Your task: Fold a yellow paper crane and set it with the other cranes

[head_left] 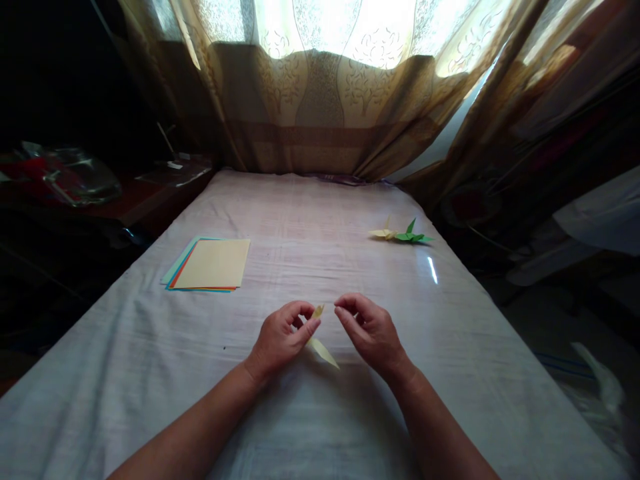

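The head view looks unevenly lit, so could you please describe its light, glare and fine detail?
Head view: backlight washes out the upper curtain while both sides sink near black; head view: a bright streak lies on the pale cloth below the green folded paper; head view: the yellow folded paper in the left hand is too small to make out creases.

Patterned curtain [320, 100] hangs beyond left grip [285, 333]; see-through container [83, 177] sits far left of that grip, pale fabric [603, 213] far right.
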The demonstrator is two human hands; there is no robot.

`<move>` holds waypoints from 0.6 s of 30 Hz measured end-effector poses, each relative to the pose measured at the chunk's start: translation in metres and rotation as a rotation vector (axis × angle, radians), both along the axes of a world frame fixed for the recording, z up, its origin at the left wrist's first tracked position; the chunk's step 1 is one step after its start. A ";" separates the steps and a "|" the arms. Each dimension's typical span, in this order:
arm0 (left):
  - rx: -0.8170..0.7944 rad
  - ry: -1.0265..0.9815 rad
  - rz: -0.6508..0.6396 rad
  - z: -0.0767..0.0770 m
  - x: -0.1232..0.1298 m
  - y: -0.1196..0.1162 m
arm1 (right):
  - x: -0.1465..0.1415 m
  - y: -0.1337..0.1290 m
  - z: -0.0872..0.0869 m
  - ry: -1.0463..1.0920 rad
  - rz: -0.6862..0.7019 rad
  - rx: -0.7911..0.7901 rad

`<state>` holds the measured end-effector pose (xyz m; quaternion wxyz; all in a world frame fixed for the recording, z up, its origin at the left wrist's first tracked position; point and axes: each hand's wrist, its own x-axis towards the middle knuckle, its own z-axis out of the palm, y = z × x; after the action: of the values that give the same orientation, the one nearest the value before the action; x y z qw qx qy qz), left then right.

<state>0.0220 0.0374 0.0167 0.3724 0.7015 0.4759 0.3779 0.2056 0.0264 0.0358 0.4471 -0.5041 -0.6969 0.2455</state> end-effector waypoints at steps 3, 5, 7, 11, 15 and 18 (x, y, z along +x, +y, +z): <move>0.169 0.009 0.051 -0.001 0.002 -0.002 | -0.005 -0.009 -0.004 -0.017 0.027 -0.071; 0.238 0.010 0.010 -0.001 0.005 -0.005 | -0.009 -0.013 -0.005 -0.013 0.029 -0.106; 0.278 0.008 -0.055 0.000 0.007 -0.009 | -0.012 -0.016 -0.006 0.012 -0.011 -0.131; 0.356 0.032 -0.131 -0.001 0.009 -0.016 | -0.011 -0.016 -0.008 0.051 -0.102 -0.175; 0.355 0.007 -0.114 -0.006 0.007 -0.014 | -0.009 -0.017 -0.013 0.081 -0.097 -0.172; 0.278 0.004 -0.060 -0.009 0.003 -0.007 | -0.008 -0.018 -0.017 0.118 -0.026 -0.133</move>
<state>0.0251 0.0304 0.0079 0.2815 0.7610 0.3987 0.4274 0.1973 0.0081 0.0186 0.4560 -0.5264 -0.6449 0.3148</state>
